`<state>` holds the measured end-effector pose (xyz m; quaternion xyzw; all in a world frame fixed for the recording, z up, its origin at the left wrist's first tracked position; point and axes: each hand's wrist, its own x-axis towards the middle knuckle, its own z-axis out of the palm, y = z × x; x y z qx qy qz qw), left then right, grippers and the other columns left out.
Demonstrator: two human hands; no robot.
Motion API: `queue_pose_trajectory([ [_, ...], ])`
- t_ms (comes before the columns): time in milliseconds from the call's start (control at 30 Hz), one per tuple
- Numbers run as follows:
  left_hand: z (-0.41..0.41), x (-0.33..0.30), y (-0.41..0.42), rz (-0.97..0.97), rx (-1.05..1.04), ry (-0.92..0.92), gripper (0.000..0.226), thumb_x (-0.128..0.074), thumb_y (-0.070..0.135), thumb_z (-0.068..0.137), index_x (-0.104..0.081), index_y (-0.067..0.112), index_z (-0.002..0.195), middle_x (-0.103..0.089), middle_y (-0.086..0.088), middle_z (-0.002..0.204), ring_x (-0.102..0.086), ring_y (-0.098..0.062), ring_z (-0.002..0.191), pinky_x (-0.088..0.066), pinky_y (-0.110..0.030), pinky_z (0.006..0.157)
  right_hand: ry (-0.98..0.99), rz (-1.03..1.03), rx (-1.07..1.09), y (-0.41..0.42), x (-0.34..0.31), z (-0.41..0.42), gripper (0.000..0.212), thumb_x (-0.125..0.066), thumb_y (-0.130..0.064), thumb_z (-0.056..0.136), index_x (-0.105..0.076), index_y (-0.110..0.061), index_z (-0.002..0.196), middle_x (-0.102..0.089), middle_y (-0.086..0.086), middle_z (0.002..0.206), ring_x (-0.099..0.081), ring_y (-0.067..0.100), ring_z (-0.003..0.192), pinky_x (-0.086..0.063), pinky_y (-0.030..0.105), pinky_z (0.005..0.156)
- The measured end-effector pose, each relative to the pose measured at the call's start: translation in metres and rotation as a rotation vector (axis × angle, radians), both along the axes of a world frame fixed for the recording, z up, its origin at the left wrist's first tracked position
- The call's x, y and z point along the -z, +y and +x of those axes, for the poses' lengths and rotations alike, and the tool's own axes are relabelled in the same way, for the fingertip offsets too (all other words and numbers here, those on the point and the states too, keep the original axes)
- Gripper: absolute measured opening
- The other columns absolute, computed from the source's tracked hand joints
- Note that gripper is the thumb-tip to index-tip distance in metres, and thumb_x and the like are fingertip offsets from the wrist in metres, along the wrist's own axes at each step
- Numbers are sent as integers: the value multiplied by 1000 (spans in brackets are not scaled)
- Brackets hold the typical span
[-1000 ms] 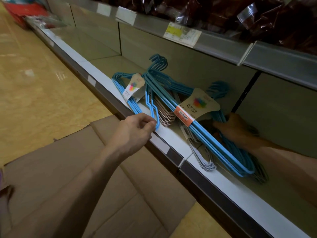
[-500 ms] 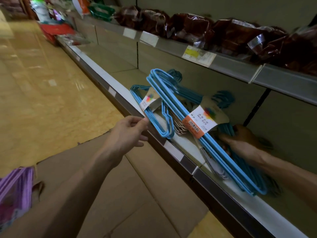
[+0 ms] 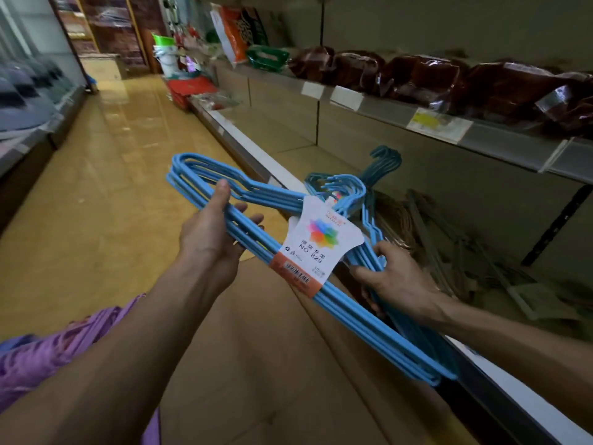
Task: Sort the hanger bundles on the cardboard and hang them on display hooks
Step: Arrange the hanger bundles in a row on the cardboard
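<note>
Held item: I hold one blue hanger bundle in the air between both hands, above the cardboard on the floor and just off the edge of the lower shelf.
Long axis: the bundle runs diagonally, from its far end up and to my left down to its near end low on my right, roughly parallel to the shelf front.
Label card: the paper label wraps the bundle near mid-length, between my two hands, printed face up toward me.
Left hand: my left hand grips the far-left half, thumb on top of the wires, fingers curled underneath.
Right hand: my right hand grips the bundle just to the right of the label, fingers wrapped round the wires on the shelf side.
Nearer hand to the shelf: the right; the left is out over the aisle.
Hook end: I cannot tell which way this bundle's hooks point; they are not clearly separable from the hangers behind.
Other stock: a second blue bundle lies on the lower shelf beyond my hands, hooks raised toward the back panel; a purple bundle sits at my lower left.
Display hook: none is clearly visible in view.
Judged next need: turn the long axis so the hooks lead toward the shelf wall.
</note>
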<state>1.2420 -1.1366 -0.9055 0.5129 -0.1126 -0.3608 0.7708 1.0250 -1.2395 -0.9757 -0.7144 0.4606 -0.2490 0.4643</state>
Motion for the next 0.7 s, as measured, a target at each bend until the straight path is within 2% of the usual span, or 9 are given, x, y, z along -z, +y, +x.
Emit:
queue_pose_trajectory([
  [133, 28, -16, 24, -2, -102, -21, 33, -63, 49, 91, -56, 17, 91, -56, 2, 80, -63, -19, 65, -53, -35, 60, -109, 75, -90, 22, -6, 29, 26, -68, -14, 91, -43, -8, 98, -61, 13, 57, -54, 29, 46, -45, 38, 45],
  [300, 51, -33, 52, 3, -219, -117, 41, -49, 55, 97, -52, 14, 102, -43, 2, 78, -48, -16, 57, -50, -33, 57, -225, 219, -192, 49, -19, 57, 35, -74, -17, 88, -47, -9, 107, -64, 16, 67, -56, 29, 51, -49, 38, 51],
  [367, 59, -39, 63, -19, -236, -154, 43, -44, 55, 98, -52, 13, 103, -39, 2, 76, -46, -12, 48, -51, -30, 55, -247, 327, -248, 58, -22, 65, 34, -75, -18, 88, -50, -7, 109, -61, 15, 68, -55, 27, 53, -48, 37, 53],
  [467, 73, -49, 77, -76, -239, -162, 43, -44, 55, 99, -51, 13, 96, -31, 3, 69, -35, -10, 36, -42, -22, 44, -294, 535, -418, 74, -25, 76, 21, -70, -15, 91, -51, -7, 92, -51, 7, 67, -48, 22, 54, -41, 34, 52],
  [533, 83, -53, 86, -118, -239, -125, 44, -44, 57, 98, -49, 13, 91, -26, 4, 64, -28, -9, 35, -32, -19, 39, -356, 668, -520, 83, -28, 83, 23, -68, -13, 91, -47, -12, 81, -44, 4, 65, -41, 18, 51, -34, 29, 49],
  [633, 97, -53, 100, -155, -246, -70, 49, -39, 60, 98, -49, 11, 98, -22, 6, 59, -21, -9, 37, -24, -19, 38, -429, 751, -653, 92, -36, 94, 29, -69, -15, 87, -46, -16, 70, -35, 1, 63, -37, 13, 49, -31, 23, 47],
  [700, 105, -51, 111, -171, -256, -37, 51, -39, 61, 97, -49, 11, 102, -24, 7, 56, -19, -9, 39, -21, -19, 38, -460, 806, -741, 98, -40, 101, 29, -69, -18, 83, -46, -18, 65, -35, -1, 63, -39, 11, 49, -35, 20, 45],
])
